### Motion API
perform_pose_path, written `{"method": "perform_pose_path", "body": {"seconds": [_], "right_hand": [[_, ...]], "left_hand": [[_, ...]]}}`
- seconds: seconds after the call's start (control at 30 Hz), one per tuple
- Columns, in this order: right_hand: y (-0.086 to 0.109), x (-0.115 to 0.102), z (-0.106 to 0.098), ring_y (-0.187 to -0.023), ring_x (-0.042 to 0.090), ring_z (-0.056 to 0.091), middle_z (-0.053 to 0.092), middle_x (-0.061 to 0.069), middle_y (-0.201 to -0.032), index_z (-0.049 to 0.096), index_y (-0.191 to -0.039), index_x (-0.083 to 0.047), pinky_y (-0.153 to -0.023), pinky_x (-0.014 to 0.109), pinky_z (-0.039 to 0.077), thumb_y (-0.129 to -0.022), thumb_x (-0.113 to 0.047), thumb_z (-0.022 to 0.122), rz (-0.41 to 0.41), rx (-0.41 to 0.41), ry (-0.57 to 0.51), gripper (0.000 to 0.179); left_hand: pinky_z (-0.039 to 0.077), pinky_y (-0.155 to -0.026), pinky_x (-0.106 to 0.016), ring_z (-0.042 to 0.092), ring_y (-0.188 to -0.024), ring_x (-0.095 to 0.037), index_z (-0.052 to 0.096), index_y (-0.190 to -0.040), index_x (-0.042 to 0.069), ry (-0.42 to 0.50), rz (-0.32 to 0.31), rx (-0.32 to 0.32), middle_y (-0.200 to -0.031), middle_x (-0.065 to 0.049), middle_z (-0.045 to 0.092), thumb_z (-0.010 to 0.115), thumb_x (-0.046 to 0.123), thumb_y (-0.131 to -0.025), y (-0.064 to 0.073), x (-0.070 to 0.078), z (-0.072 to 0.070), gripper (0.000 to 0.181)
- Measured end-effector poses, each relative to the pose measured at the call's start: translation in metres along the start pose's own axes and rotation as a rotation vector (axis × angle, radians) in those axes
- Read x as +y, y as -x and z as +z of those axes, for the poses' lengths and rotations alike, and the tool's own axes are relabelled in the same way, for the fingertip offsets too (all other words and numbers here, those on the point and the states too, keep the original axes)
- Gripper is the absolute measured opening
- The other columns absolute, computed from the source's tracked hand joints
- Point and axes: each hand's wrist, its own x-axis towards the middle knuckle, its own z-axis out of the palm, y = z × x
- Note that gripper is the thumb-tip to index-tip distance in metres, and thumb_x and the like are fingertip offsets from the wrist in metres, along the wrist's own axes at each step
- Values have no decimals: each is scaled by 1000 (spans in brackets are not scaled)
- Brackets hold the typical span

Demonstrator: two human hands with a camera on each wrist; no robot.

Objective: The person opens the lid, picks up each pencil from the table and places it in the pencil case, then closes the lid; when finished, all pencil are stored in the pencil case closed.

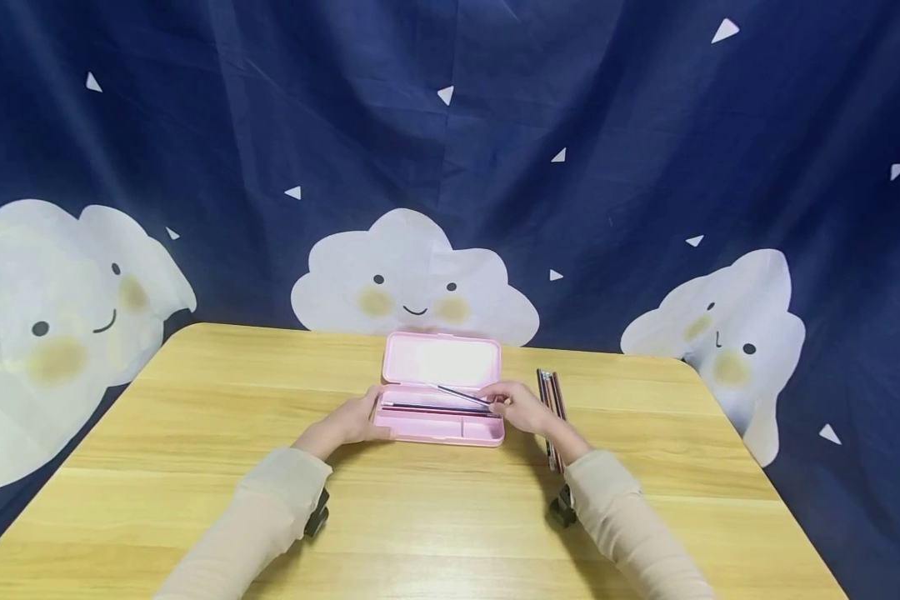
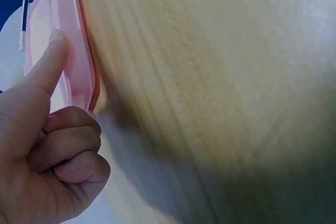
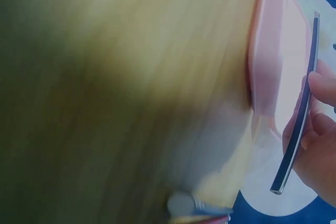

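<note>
A pink pencil case lies with its lid raised at the far middle of the table. My left hand holds its left end; in the left wrist view the thumb lies along the case and the other fingers are curled by its end. Between thumb and fingers, my right hand pinches a dark striped pencil. This pencil slants above the case, its pale tip toward the lid. Lower in the case, dark pencils lie lengthwise; their number is unclear.
Several loose pencils lie on the wooden table right of the case, partly behind my right forearm. A small divider forms a compartment at the case's right front. A dark blue curtain with cloud faces hangs behind the table.
</note>
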Motion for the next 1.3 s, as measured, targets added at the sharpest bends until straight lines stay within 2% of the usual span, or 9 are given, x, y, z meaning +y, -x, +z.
{"method": "perform_pose_path", "body": {"seconds": [0.23,0.57,1.07,1.3], "right_hand": [[-9,-5,10,-78,15,51,59,9,-84,64,-106,5,-68,23,45,-81,9,53,-16,-12,4,28],[-27,-11,21,-75,16,52,60,12,-81,66,-102,6,-68,22,45,-79,11,55,-84,5,94,26],[-42,-17,35,-74,15,53,63,10,-81,68,-97,4,-68,22,46,-79,13,56,-75,8,137,24],[-49,-19,42,-75,16,55,63,9,-81,70,-96,1,-70,24,47,-80,9,55,-77,8,192,23]], "left_hand": [[41,-92,-51,54,-104,-43,35,-129,1,0,18,8,-111,-34,54,76,29,-71,-1,-2,0,76],[40,-92,-52,52,-106,-44,35,-130,2,12,21,6,-113,-34,53,76,30,-71,0,-3,-1,77],[39,-93,-52,51,-107,-44,36,-129,4,16,1,1,-116,-34,52,76,32,-72,0,0,-2,75],[40,-92,-52,52,-107,-44,34,-131,1,7,13,8,-116,-34,52,76,30,-71,2,-1,-3,79]]}}
